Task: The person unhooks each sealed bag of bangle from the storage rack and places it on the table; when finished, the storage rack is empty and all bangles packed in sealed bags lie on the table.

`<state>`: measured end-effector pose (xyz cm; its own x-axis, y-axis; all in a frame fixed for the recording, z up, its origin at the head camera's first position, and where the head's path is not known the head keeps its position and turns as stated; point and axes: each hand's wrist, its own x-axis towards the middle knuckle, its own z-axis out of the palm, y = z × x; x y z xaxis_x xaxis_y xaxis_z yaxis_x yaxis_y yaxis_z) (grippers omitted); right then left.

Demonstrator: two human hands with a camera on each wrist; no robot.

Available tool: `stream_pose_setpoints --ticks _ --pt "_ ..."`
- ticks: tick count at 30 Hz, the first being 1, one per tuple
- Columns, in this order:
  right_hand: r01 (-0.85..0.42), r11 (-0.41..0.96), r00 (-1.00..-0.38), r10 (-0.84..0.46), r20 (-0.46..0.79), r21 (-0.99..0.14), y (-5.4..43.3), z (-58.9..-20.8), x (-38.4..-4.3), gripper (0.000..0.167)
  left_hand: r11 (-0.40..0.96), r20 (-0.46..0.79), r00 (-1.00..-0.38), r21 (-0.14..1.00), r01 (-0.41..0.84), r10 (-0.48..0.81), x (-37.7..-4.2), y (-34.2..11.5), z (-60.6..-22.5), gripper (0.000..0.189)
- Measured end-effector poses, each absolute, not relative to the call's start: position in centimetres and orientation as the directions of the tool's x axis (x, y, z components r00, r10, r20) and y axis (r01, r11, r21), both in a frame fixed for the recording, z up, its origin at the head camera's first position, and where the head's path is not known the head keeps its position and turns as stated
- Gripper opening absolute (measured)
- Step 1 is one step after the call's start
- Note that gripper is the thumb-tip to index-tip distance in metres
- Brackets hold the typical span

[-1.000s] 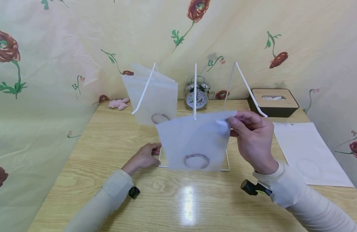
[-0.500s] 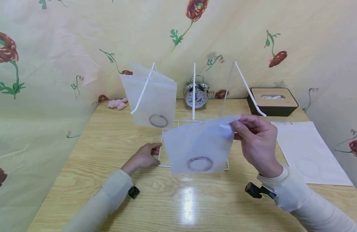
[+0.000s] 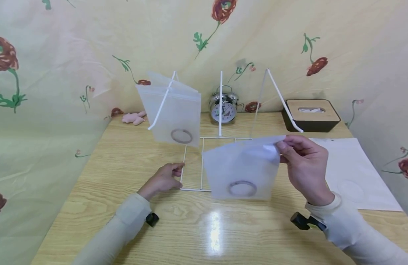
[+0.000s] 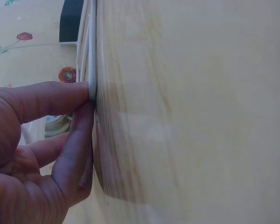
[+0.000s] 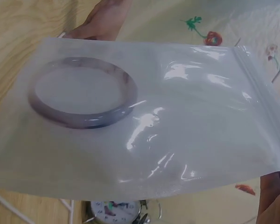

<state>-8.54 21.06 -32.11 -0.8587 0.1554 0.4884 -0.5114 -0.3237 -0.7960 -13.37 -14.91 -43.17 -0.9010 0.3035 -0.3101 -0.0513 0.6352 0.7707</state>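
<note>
My right hand [image 3: 306, 167] pinches the top right corner of a translucent zip bag [image 3: 242, 167], which hangs tilted in the air. A greyish-purple bangle [image 5: 84, 119] lies inside it, near the bottom. My left hand [image 3: 162, 178] holds the front left corner of a white wire rack [image 3: 201, 167] at its base; the left wrist view has its fingertips [image 4: 81, 93] against the rod. A second translucent bag [image 3: 185, 114], also with a bangle [image 3: 181, 136] inside, hangs on the rack's left arm. The held bag covers the base's front right part.
Behind the rack stand a silver alarm clock [image 3: 224, 110] and a tissue box [image 3: 311, 116] at the right. A pink plush toy [image 3: 133, 117] lies at the back left. Right of the rack, a white sheet-like bag [image 3: 363, 173] lies flat on the wooden table [image 3: 171, 232].
My right hand has drawn the bag away from the rack's middle arm, to the right and slightly down. More of the rack's base shows. My left hand has stayed on the corner.
</note>
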Motion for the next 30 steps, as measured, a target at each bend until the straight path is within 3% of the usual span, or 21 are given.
stream_pose_setpoints --ticks 10,21,26,30 --pt "-0.38 -0.152 -0.909 0.243 0.338 -0.913 23.8 -32.7 -8.4 0.015 0.61 -0.328 -0.894 0.788 -0.081 0.305 -13.3 -15.1 -43.0 0.079" --pt "-0.34 -0.202 -0.909 0.322 0.266 -0.918 27.4 -33.0 -8.0 0.02 0.617 -0.33 -0.894 0.783 -0.079 0.304 -13.5 -15.0 -43.1 0.081" --pt "-0.322 -0.313 -0.907 0.371 0.198 -0.894 29.5 -33.7 -8.8 0.016 0.626 -0.331 -0.894 0.776 -0.076 0.303 -13.5 -15.0 -43.1 0.081" --pt "-0.256 -0.317 -0.916 0.382 0.124 -0.913 31.5 -34.1 -9.4 0.016 0.633 -0.334 -0.894 0.77 -0.076 0.299 -13.5 -15.0 -43.1 0.081"
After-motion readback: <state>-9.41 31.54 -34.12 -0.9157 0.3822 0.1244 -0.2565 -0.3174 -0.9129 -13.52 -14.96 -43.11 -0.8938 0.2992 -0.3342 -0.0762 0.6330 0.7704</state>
